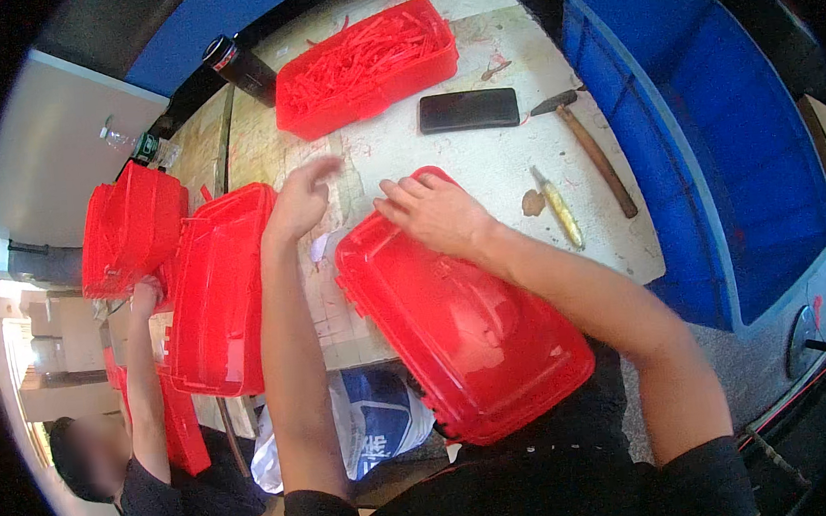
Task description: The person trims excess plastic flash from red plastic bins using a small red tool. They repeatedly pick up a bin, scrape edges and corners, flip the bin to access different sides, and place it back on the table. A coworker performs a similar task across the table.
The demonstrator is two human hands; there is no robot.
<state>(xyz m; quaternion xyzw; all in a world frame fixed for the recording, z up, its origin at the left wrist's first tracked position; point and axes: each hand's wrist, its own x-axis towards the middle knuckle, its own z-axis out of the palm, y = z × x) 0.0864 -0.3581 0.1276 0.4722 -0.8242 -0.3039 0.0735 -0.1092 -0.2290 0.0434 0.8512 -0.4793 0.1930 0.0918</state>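
In front of me a red translucent plastic case shell [477, 326] lies slantwise, its near end over the table's front edge by my body. My right hand [437, 215] grips its far end, with the fingers bent over the rim. Left of it, my left hand [302, 204] hovers over the table with nothing in it; its fingers are apart and slightly blurred. A second red case shell [227, 292] lies beside my left forearm, hollow side up. At the back, a red bin [362, 107] is heaped with thin red plastic strips [373, 57].
On the right are a phone [467, 111], a hammer [597, 161], a yellow-handled knife [562, 215] and a large blue crate [651, 133]. A black flask [240, 70] stands at the back. At far left, a co-worker's hand [147, 291] touches stacked red shells [134, 227].
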